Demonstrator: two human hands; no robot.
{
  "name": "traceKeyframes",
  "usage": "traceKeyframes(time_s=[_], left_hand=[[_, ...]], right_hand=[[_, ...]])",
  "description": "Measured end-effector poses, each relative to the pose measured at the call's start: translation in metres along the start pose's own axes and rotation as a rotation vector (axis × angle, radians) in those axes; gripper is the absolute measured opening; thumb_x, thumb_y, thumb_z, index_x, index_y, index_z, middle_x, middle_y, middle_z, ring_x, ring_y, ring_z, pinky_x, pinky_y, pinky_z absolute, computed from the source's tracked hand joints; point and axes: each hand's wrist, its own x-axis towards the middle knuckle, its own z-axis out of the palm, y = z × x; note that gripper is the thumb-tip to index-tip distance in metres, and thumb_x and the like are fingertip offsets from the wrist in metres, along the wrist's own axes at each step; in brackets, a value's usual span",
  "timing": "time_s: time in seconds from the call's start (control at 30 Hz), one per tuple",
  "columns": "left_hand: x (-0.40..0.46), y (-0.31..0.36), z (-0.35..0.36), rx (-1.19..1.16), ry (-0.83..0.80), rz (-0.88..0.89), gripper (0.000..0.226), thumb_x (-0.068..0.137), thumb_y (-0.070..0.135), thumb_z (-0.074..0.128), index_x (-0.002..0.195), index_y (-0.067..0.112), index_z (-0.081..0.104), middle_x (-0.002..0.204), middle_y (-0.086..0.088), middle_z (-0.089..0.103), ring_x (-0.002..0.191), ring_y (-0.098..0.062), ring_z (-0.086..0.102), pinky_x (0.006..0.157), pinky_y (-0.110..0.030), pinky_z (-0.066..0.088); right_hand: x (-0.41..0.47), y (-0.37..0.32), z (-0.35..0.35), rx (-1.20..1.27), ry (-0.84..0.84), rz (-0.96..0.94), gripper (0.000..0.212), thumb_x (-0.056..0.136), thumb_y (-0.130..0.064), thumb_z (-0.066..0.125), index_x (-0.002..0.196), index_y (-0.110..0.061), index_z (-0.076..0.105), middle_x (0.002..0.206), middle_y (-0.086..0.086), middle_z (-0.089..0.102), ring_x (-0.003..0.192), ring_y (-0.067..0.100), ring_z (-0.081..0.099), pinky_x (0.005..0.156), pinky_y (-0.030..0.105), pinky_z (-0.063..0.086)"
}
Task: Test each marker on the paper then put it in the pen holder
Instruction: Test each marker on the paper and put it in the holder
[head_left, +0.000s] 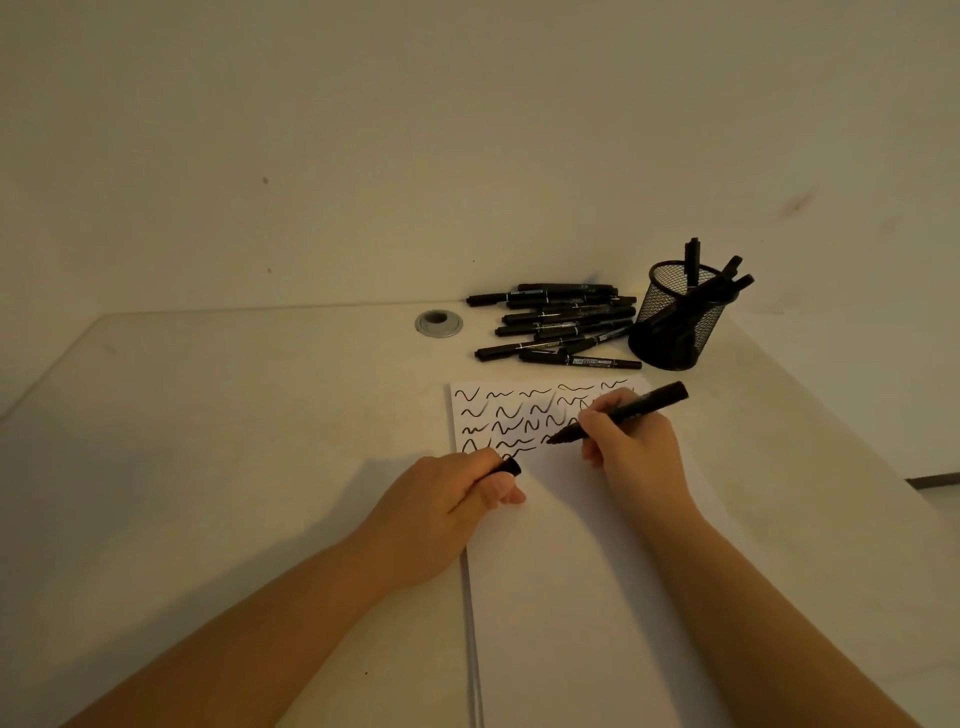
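My right hand (636, 447) grips a black marker (639, 408), uncapped, with its tip touching the white paper (571, 571) at the end of the fourth row of black squiggles. My left hand (447, 512) rests on the paper's left edge, closed around the marker's black cap (510, 466). A pile of several black markers (558, 322) lies on the table beyond the paper. To the right of the pile stands the black mesh pen holder (675, 322) with a few markers upright in it.
A round grey cable grommet (439, 323) sits in the cream table (234, 415) left of the marker pile. A wall rises just behind the table. The table's right edge runs diagonally past the pen holder.
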Motion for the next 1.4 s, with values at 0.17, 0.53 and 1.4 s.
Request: traceKeyframes(time_s=[0.17, 0.53, 1.4], left_hand=[[0.004, -0.001, 0.000, -0.033, -0.015, -0.049, 0.035, 0.089, 0.046, 0.033, 0.091, 0.028, 0.063, 0.088, 0.027, 0.066, 0.082, 0.002, 0.060, 0.077, -0.029, 0.049], [0.003, -0.005, 0.000, -0.057, -0.020, -0.069, 0.029, 0.089, 0.047, 0.033, 0.084, 0.036, 0.060, 0.087, 0.029, 0.065, 0.081, 0.004, 0.060, 0.078, -0.028, 0.049], [0.003, -0.002, 0.004, -0.027, 0.013, -0.087, 0.015, 0.091, 0.036, 0.048, 0.089, 0.027, 0.060, 0.073, 0.028, 0.065, 0.055, -0.012, 0.056, 0.057, -0.031, 0.047]], right_hand=[[-0.002, 0.002, 0.003, -0.130, -0.135, -0.065, 0.010, 0.084, -0.015, 0.059, 0.075, -0.019, 0.057, 0.055, -0.002, 0.060, 0.050, -0.001, 0.056, 0.052, 0.011, 0.044], [-0.002, -0.001, 0.001, -0.244, -0.029, -0.061, 0.017, 0.081, -0.017, 0.059, 0.069, -0.026, 0.054, 0.062, -0.004, 0.061, 0.065, 0.009, 0.059, 0.058, 0.021, 0.041], [-0.009, 0.000, -0.009, 0.370, -0.428, -0.040, 0.017, 0.077, -0.020, 0.052, 0.068, -0.019, 0.067, 0.049, 0.003, 0.055, 0.043, 0.014, 0.045, 0.042, 0.020, 0.037]])
